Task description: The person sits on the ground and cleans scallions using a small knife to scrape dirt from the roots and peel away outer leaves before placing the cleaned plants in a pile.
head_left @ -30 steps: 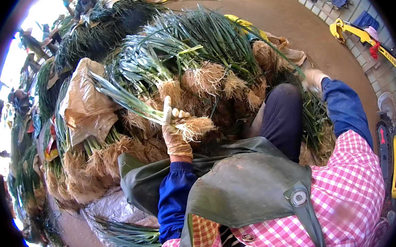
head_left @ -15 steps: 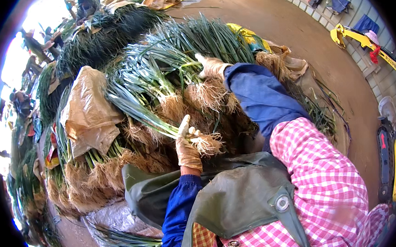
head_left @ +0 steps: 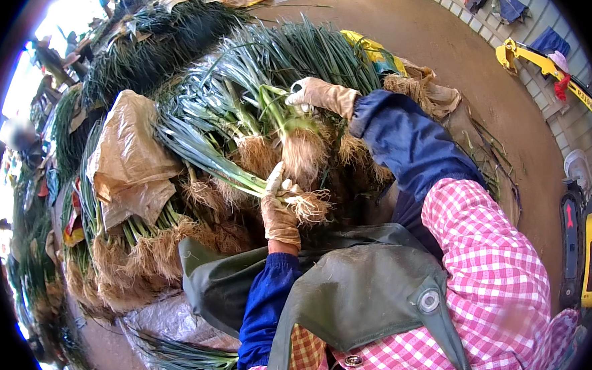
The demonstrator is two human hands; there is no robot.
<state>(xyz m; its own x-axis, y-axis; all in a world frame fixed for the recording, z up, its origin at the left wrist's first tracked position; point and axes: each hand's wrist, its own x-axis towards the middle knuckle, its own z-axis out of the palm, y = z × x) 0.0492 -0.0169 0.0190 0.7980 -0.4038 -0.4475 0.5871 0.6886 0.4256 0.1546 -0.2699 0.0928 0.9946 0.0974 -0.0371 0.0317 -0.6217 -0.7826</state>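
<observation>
My left hand [head_left: 278, 209], in a dirty beige glove, is closed round the white stems of a few green onions [head_left: 228, 173]. Their pale roots [head_left: 308, 206] stick out to the right of the fist, and the long leaves slant up to the left. Farther off, my right hand [head_left: 319, 95], gloved too, grips another clump of green onions [head_left: 275, 109] by its leaves. That clump's roots [head_left: 304, 152] hang below the hand, blurred by motion. Both hands work over a heap of green onions [head_left: 302, 50] with dark leaves on the far side and roots toward me.
A crumpled tan plastic sheet [head_left: 130, 153] covers more bunches at the left. Loose green onions [head_left: 191, 364] lie by my left elbow. A yellow bag [head_left: 369, 50] sits behind the heap. On the right are a brown floor [head_left: 436, 40] and a yellow-and-black machine [head_left: 591, 263].
My right hand has closed on the green onion clump, where it had a finger stretched out before; the clump's roots now hang and blur. My left hand keeps its hold, its thumb lower.
</observation>
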